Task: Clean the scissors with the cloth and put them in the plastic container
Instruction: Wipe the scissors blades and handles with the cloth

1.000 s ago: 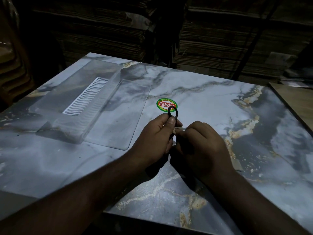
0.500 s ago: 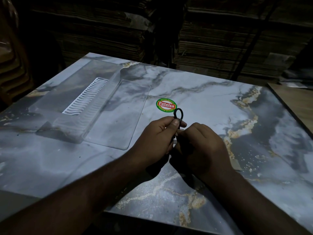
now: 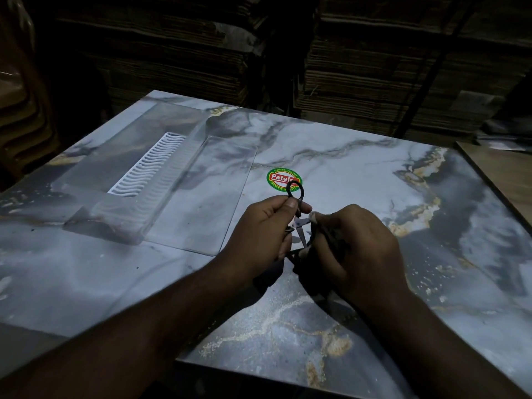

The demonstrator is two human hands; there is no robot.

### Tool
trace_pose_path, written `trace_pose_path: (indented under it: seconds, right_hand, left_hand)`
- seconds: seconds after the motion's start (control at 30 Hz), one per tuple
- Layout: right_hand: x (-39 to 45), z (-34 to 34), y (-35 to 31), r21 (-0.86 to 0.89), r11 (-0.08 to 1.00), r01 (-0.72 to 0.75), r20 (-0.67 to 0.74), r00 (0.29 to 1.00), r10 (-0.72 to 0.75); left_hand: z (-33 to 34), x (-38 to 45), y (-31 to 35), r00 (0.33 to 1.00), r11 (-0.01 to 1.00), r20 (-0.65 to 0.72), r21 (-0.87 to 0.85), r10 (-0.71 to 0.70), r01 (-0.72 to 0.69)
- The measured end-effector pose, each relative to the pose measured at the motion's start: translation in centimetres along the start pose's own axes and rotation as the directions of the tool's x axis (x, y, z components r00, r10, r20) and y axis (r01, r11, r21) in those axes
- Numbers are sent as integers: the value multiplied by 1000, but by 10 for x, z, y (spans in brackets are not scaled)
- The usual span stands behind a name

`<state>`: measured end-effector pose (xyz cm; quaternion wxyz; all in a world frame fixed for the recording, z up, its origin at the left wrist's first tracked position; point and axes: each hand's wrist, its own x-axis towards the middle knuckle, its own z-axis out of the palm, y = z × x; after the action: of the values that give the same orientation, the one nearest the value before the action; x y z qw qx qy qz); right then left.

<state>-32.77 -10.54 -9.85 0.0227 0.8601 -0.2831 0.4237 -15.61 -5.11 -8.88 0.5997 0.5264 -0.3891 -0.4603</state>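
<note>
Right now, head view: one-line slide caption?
Left hand holds small scissors by the handle while right hand wipes the blades with a dark cloth; clear plastic container waits alongside.

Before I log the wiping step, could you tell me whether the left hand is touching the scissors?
Touching. The head view shows the left hand pinching the scissors just below the black handle loop, thumb and fingers closed directly on them.

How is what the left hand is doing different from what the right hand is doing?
The left hand grips the scissors near their black loop handle, while the right hand holds a dark cloth against the blades. The left hand shows its thumb on top; the right hand shows mostly its back. Both are curled and meet above the marble table.
</note>
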Motion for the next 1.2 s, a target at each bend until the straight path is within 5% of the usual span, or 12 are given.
trace_pose_path:
  seconds: [0.63, 0.83, 1.2]
  right_hand:
    - [-2, 11, -2, 113, 967, 228, 91, 967, -238]
    - [3, 15, 1, 66, 993, 102, 36, 994, -104]
    - [3, 14, 2, 102, 987, 128, 41, 990, -132]
  left_hand:
    - [2, -3, 0, 1000, 989, -2, 147, 28, -27]
    - [0, -3, 5, 999, 983, -15, 180, 49, -45]
    - [-2, -3, 4, 992, 937, -8, 328, 125, -115]
